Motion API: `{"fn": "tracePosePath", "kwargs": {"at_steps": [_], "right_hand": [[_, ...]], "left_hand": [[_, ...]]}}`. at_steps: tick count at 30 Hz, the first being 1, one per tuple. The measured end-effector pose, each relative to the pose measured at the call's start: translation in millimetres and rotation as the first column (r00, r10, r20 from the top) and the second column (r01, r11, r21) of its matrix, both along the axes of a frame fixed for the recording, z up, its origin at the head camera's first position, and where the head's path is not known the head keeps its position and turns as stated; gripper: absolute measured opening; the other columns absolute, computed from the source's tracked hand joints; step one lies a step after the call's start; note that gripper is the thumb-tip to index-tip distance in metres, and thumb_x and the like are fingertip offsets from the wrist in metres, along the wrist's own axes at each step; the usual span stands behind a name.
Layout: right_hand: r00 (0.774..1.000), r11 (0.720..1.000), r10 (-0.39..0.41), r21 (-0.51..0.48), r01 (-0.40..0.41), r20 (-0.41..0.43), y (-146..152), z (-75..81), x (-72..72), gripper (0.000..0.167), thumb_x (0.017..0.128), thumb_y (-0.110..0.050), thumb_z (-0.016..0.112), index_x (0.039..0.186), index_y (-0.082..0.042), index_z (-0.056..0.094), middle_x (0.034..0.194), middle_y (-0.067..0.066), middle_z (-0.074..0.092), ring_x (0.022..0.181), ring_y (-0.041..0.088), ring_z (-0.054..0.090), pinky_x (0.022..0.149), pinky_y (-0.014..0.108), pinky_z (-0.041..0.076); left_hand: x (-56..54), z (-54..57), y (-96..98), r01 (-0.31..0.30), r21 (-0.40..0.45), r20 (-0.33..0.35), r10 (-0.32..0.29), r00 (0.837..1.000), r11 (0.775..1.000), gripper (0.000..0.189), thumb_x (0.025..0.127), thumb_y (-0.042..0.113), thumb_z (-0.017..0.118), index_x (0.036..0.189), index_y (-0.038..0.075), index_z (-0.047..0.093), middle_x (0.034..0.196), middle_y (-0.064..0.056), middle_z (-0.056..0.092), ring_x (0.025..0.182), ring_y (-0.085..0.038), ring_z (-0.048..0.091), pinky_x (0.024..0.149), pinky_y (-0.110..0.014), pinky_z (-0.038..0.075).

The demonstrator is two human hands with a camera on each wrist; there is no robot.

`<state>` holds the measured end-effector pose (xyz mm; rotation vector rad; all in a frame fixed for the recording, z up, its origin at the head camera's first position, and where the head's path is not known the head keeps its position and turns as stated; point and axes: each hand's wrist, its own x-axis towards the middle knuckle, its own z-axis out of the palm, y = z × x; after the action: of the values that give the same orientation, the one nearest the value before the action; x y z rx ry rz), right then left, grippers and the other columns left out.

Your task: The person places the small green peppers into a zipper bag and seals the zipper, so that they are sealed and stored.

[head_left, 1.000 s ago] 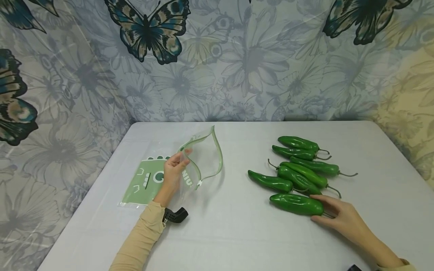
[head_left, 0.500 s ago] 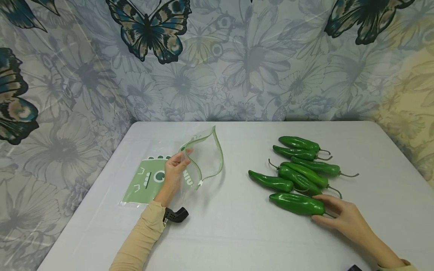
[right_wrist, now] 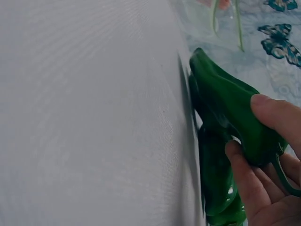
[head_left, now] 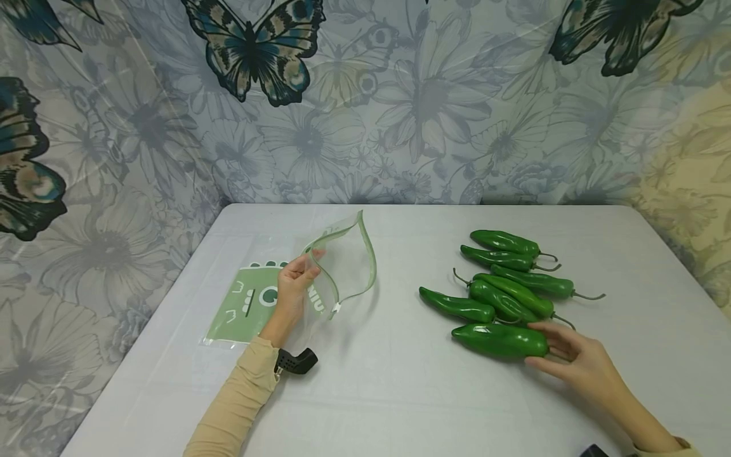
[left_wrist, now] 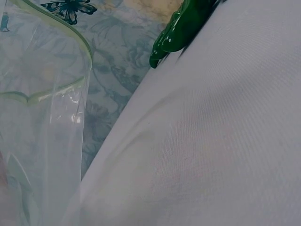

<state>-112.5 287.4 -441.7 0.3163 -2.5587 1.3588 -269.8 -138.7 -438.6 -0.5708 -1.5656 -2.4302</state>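
Observation:
My left hand (head_left: pixel 292 289) pinches the near side of a see-through zip bag (head_left: pixel 370 254), whose green-edged mouth gapes toward the right. A green panel (head_left: pixel 228 320) with a cartoon face lies flat to the left of that hand. The left wrist view shows the bag's see-through wall (left_wrist: pixel 66 136). At the right, my right hand (head_left: pixel 582 358) grips the nearest green chili pepper (head_left: pixel 497 339) by its stem end. Thumb above and fingers below hold this pepper (right_wrist: pixel 230 103) in the right wrist view, its stem hanging by the palm.
Several more green chili peppers (head_left: pixel 505 298) lie just beyond the held one, some touching each other. All rest on a white-covered table (head_left: pixel 394 393). A black wrist camera (head_left: pixel 297 362) sits on the left wrist. Butterfly-patterned cloth (head_left: pixel 342 146) stands behind the table.
The right hand has closed in on the nearest pepper's stem end and shifted it slightly up and left. The left hand and bag look unmoved.

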Motion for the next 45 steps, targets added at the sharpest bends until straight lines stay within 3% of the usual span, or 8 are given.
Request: {"fn": "tracePosePath", "kwargs": {"at_steps": [13, 20, 29, 38, 45], "right_hand": [[0.999, 1.0, -0.022, 0.02, 0.023, -0.039, -6, 14.0, -4.7, 0.048, 0.063, 0.002, 0.079, 0.107, 0.005, 0.058, 0.103, -0.023, 0.054, 0.086, -0.006, 0.056, 0.07, 0.011, 0.044], [0.996, 0.999, -0.02, 0.032, 0.023, -0.084, -10, 26.1, -8.8, 0.047, 0.062, 0.004, 0.078, 0.106, 0.005, 0.06, 0.101, -0.022, 0.056, 0.086, -0.006, 0.056, 0.071, 0.011, 0.044], [0.988, 0.999, -0.027, 0.041, 0.034, -0.151, -24, 42.0, -24.3, 0.047, 0.06, 0.005, 0.079, 0.104, 0.004, 0.061, 0.1, -0.021, 0.056, 0.089, -0.009, 0.053, 0.073, 0.008, 0.041], [0.979, 0.999, -0.015, 0.025, 0.02, -0.203, -39, 58.4, -41.8, 0.048, 0.06, 0.007, 0.079, 0.104, 0.002, 0.063, 0.097, -0.018, 0.059, 0.085, -0.006, 0.056, 0.072, 0.01, 0.043], [0.968, 0.997, 0.055, 0.059, -0.042, -0.244, -51, 67.9, -61.2, 0.047, 0.062, 0.002, 0.08, 0.106, 0.001, 0.063, 0.095, 0.005, 0.064, 0.082, -0.005, 0.057, 0.07, 0.013, 0.045]], "left_hand": [[-2.1, -1.1, 1.5, -0.007, -0.005, -0.007, 0.007, 1.0, 1.0, 0.03, 0.071, 0.019, 0.074, 0.099, 0.012, 0.069, 0.101, -0.002, 0.065, 0.111, -0.022, 0.048, 0.095, -0.034, 0.032], [-2.7, -0.7, 1.9, 0.003, 0.007, -0.007, -0.003, 1.0, 1.0, 0.029, 0.072, 0.015, 0.074, 0.1, 0.011, 0.069, 0.1, -0.003, 0.065, 0.111, -0.021, 0.049, 0.094, -0.032, 0.033], [-1.5, -0.1, 0.5, -0.006, 0.012, -0.016, 0.006, 1.0, 1.0, 0.026, 0.074, 0.008, 0.071, 0.1, 0.01, 0.068, 0.1, -0.003, 0.065, 0.109, -0.021, 0.05, 0.092, -0.031, 0.035], [-0.8, -1.7, 0.2, -0.002, 0.012, -0.016, 0.002, 1.0, 1.0, 0.026, 0.073, 0.011, 0.073, 0.099, 0.01, 0.068, 0.101, -0.003, 0.065, 0.11, -0.02, 0.049, 0.09, -0.03, 0.037], [-0.9, -1.7, -0.8, -0.007, 0.005, -0.008, 0.007, 1.0, 1.0, 0.025, 0.074, 0.008, 0.071, 0.099, 0.01, 0.069, 0.1, -0.002, 0.065, 0.112, -0.021, 0.048, 0.093, -0.031, 0.035]]}}
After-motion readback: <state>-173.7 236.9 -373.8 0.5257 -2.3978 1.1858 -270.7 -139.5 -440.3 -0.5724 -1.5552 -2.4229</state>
